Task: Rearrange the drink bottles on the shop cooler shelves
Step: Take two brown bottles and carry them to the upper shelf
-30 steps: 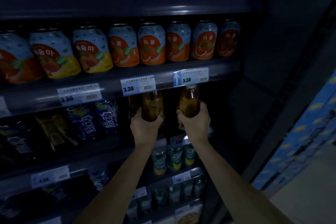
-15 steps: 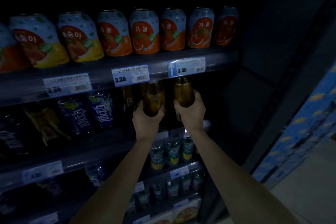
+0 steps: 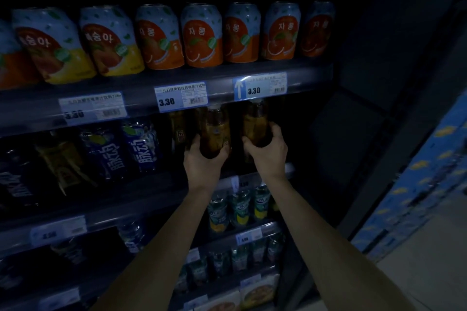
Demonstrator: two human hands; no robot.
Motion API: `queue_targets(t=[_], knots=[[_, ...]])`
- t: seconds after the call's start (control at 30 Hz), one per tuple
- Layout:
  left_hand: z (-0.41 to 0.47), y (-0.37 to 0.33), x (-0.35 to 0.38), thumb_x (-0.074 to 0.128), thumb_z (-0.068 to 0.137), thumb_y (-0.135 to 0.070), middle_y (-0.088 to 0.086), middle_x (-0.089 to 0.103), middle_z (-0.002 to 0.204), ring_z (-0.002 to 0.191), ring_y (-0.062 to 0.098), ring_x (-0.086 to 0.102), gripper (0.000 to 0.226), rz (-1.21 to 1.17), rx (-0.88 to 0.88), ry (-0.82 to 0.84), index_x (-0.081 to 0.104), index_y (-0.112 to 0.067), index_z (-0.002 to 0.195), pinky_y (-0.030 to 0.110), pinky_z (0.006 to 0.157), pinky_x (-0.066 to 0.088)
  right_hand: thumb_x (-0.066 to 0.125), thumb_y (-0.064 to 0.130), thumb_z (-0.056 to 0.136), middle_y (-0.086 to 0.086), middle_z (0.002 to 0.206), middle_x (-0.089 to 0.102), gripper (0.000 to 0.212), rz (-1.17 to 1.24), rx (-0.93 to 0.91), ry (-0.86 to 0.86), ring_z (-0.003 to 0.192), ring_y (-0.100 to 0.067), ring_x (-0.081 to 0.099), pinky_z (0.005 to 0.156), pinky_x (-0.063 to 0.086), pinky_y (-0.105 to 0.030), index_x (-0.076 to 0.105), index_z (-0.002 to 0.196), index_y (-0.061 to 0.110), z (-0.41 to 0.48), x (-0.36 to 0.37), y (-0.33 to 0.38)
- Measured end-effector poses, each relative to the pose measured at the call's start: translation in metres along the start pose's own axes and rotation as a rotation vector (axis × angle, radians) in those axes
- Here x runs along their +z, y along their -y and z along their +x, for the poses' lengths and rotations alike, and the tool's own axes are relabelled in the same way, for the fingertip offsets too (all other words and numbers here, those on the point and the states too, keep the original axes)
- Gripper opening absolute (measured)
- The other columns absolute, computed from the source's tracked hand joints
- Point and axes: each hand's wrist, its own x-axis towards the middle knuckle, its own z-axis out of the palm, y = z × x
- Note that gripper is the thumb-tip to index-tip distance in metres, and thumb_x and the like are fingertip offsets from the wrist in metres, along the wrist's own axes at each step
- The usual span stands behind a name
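While both arms reached into the dim cooler, each hand was wrapped round the lower body of its own drink, presumably so that two could be seated on the second shelf at once. The left hand [image 3: 205, 159] was closed about a clear plastic bottle of amber drink with a pale cap [image 3: 214, 131], fingers curling round its left side and thumb on the right. The right hand [image 3: 267, 150] was closed the same way on a second amber plastic bottle [image 3: 255, 124], just to the right of the first. Both bottles stood upright with their caps tucked under the dark shelf edge [image 3: 141, 106] that carried the white-and-blue price tags [image 3: 181, 96], which suggested they were low enough to clear it. Gripping near the base probably kept the tall bottles steady and left the tops free to pass beneath that lip. Whether their bases rested on the shelf, I could not tell; the hands hid them. Another amber bottle [image 3: 177, 129] stood just left and farther in, so the pair seemed meant to join its kind. Further left were blue-labelled bottles [image 3: 141, 146]; above sat a row of round orange-and-blue fruit drink cans [image 3: 202, 35].
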Motion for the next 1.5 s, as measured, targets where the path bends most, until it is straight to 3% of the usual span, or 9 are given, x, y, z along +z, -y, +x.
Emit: queue_targets(t=[0.33,0.5,0.7,0.83,1.03,1.17,1.27,1.4,1.5], knots=[[-0.014,0.008,0.009,0.082,0.066,-0.043,-0.003,0.042,0.122,0.113,0.012,0.045,0.082,0.081,0.008,-0.156,0.043,-0.018,0.134,0.027,0.098,0.039,0.081,0.049,0.068,0.013,0.122,0.036,0.087,-0.018,-0.002,-0.012,0.108,0.009,0.035,0.080,0.029,0.007,0.036,0.138,0.022,-0.015,-0.007,-0.009],[-0.013,0.007,0.016,0.083,0.069,-0.037,-0.001,0.047,0.118,0.109,0.012,0.050,0.077,0.070,0.008,-0.154,0.047,-0.013,0.133,0.023,0.094,0.040,0.081,0.036,0.074,0.008,0.117,0.045,0.070,-0.065,-0.004,-0.035,0.103,0.002,0.045,0.081,0.032,0.002,0.045,0.130,0.016,-0.013,-0.007,-0.012],[-0.010,0.005,0.018,0.079,0.073,-0.038,0.008,0.042,0.136,0.125,0.020,0.044,0.083,0.097,0.011,-0.057,0.039,-0.011,0.141,0.037,0.106,0.040,0.072,0.031,0.084,0.016,0.116,0.052,0.061,0.017,0.085,0.069,0.099,0.022,0.047,0.079,0.035,0.004,0.046,0.138,0.020,-0.004,-0.032,-0.021],[-0.012,0.010,0.014,0.078,0.075,-0.037,0.010,0.038,0.139,0.128,0.021,0.041,0.083,0.168,0.060,-0.015,0.036,-0.017,0.144,0.037,0.108,0.038,0.073,0.040,0.081,0.001,0.128,0.046,0.068,-0.082,0.046,-0.005,0.115,-0.008,0.048,0.095,0.043,-0.024,0.043,0.137,0.017,-0.012,-0.022,-0.017],[-0.008,0.011,0.012,0.079,0.074,-0.032,0.014,0.047,0.138,0.127,0.023,0.045,0.084,0.195,0.056,0.001,0.035,-0.014,0.144,0.039,0.106,0.041,0.080,0.037,0.075,-0.005,0.123,0.049,0.074,-0.187,0.030,-0.072,0.109,-0.015,0.051,0.089,0.045,-0.027,0.045,0.134,0.010,-0.014,-0.014,-0.018],[-0.007,0.009,0.020,0.081,0.071,-0.031,0.013,0.052,0.134,0.118,0.015,0.050,0.083,0.177,0.046,0.006,0.040,-0.012,0.141,0.022,0.097,0.040,0.078,0.033,0.077,0.001,0.104,0.059,0.051,-0.174,-0.005,-0.088,0.095,-0.011,0.057,0.084,0.052,-0.030,0.059,0.119,0.011,-0.008,-0.027,-0.024],[-0.006,0.006,0.029,0.080,0.073,-0.033,0.014,0.049,0.137,0.124,0.020,0.048,0.082,0.184,0.038,0.032,0.040,-0.014,0.141,0.030,0.102,0.041,0.076,0.027,0.079,0.001,0.093,0.063,0.035,-0.142,-0.036,-0.112,0.089,-0.016,0.062,0.080,0.054,-0.034,0.063,0.106,0.011,-0.005,-0.033,-0.026],[-0.005,0.000,0.046,0.080,0.073,-0.033,0.013,0.050,0.136,0.123,0.020,0.049,0.081,0.204,0.044,0.058,0.040,-0.014,0.141,0.028,0.099,0.042,0.074,0.039,0.080,-0.014,0.126,0.055,0.065,-0.253,0.024,-0.095,0.120,-0.028,0.051,0.098,0.046,-0.039,0.053,0.131,0.005,-0.002,-0.037,-0.031],[-0.005,-0.001,0.056,0.080,0.073,-0.033,0.012,0.051,0.134,0.121,0.020,0.050,0.079,0.194,0.044,0.091,0.042,-0.014,0.139,0.025,0.096,0.041,0.071,0.043,0.081,-0.010,0.112,0.065,0.058,-0.249,0.032,-0.007,0.103,-0.020,0.062,0.086,0.054,-0.037,0.058,0.125,0.007,0.002,-0.046,-0.035]])
